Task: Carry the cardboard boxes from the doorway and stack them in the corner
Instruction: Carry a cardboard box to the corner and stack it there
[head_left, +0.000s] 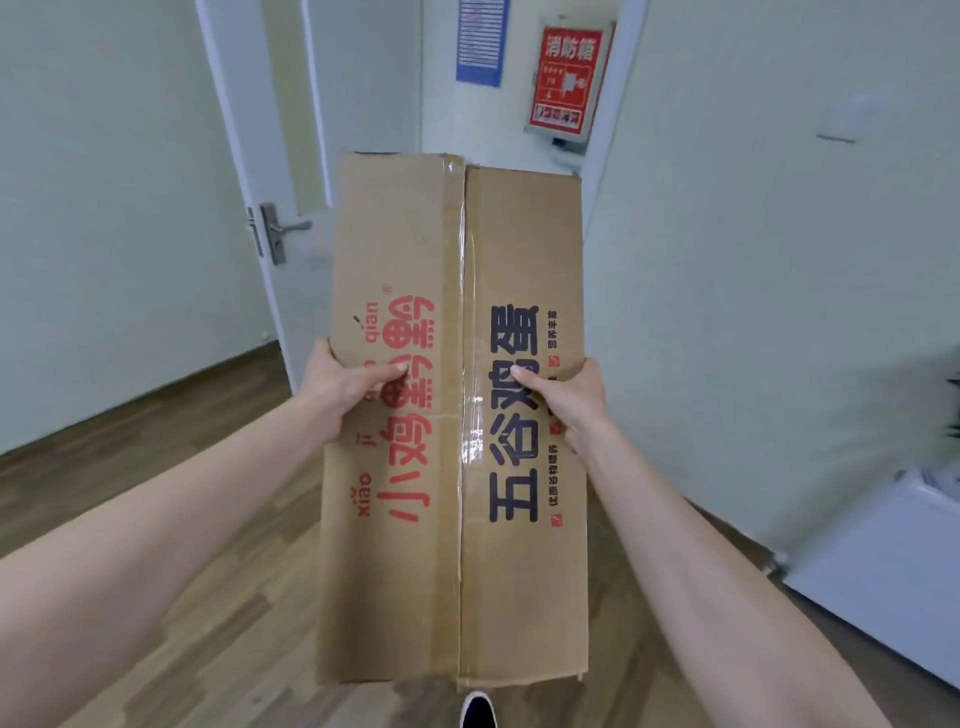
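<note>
Both hands are holding a long cardboard box out in front of the person, above the wooden floor. The left hand is gripping the box's left edge, thumb lying across the red print on top, fingers hidden underneath. The right hand is gripping the right edge the same way, thumb resting by the black print. A taped seam is running lengthwise between the hands. Beyond the box, a white door is standing open, with a red sign on the wall past it. A shoe tip is showing beneath the box's near end.
</note>
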